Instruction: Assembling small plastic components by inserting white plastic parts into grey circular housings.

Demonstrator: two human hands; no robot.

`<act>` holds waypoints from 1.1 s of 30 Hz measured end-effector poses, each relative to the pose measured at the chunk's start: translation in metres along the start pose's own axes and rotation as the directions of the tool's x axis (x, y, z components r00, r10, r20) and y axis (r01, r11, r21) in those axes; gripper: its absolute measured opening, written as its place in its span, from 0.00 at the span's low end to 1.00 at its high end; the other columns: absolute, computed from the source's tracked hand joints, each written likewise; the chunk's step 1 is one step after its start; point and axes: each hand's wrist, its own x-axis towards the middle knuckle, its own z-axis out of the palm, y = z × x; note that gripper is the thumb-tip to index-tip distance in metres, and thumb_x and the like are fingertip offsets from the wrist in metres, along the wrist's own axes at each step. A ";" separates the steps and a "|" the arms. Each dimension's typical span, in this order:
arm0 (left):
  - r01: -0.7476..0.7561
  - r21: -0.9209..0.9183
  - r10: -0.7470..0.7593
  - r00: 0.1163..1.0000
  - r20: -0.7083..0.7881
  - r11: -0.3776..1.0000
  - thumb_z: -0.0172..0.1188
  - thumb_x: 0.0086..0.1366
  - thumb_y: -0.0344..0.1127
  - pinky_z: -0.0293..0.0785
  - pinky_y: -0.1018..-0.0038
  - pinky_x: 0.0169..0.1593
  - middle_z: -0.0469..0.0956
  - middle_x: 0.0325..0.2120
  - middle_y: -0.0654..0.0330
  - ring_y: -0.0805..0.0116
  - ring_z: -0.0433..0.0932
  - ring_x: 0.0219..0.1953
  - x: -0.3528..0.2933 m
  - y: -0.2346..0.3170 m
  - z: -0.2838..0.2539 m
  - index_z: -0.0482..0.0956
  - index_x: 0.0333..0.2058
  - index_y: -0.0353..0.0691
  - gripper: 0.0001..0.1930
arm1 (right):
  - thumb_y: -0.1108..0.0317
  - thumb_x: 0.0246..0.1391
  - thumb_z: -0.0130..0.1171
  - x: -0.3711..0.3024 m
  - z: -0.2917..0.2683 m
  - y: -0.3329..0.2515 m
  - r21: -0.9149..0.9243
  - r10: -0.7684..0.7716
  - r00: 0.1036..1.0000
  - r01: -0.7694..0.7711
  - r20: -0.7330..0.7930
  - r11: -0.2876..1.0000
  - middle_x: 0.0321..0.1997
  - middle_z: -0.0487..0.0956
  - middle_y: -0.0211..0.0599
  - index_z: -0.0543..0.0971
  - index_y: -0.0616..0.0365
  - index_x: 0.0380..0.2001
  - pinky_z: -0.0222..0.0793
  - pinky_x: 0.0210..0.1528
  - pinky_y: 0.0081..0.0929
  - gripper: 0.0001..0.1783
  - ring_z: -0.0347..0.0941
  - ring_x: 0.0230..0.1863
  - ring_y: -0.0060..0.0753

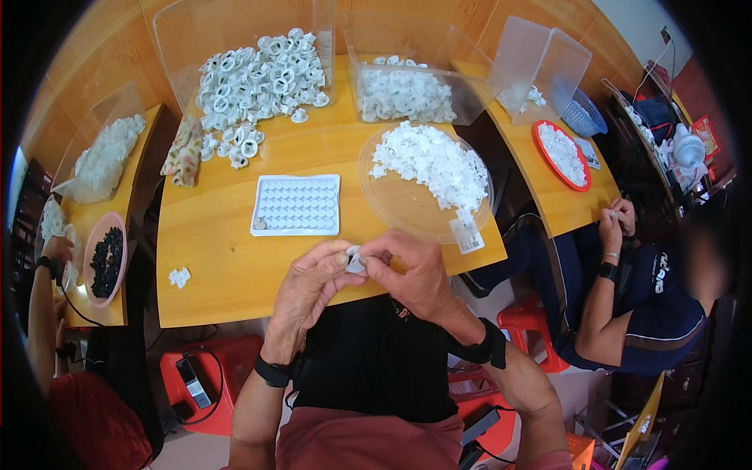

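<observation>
Close to the table's near edge, my left hand (315, 283) pinches a small white plastic part (355, 260) with a dark opening. My right hand (417, 276) closes on the same part from the other side, thumb and fingertips pressed to it; the fingers partly hide it. Beyond my hands lies a white tray (335, 223) with rows of round pockets. To its right, a clear round dish (392, 205) carries a heap of small white plastic pieces (431, 164). A few white pieces (179, 277) lie on the table's left side.
At the back, a clear bin (323, 47) spills white round fittings (262, 78) onto the table (227, 301); another clear bin (470, 106) stands beside it. A patterned cloth (183, 153) lies left. Co-workers sit on both sides, near a red tray (586, 185) and a pink basin (120, 266).
</observation>
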 end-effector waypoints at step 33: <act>0.011 0.029 -0.010 1.000 -0.028 1.000 0.52 0.66 0.28 0.78 0.74 0.46 0.77 0.38 0.54 0.68 0.78 0.40 0.001 0.001 0.002 0.74 0.44 0.29 0.10 | 0.80 0.45 0.62 0.002 0.002 0.004 -0.108 -0.144 0.990 0.142 -0.003 0.984 0.24 0.74 0.34 0.77 0.61 0.28 0.65 0.24 0.23 0.06 0.71 0.21 0.25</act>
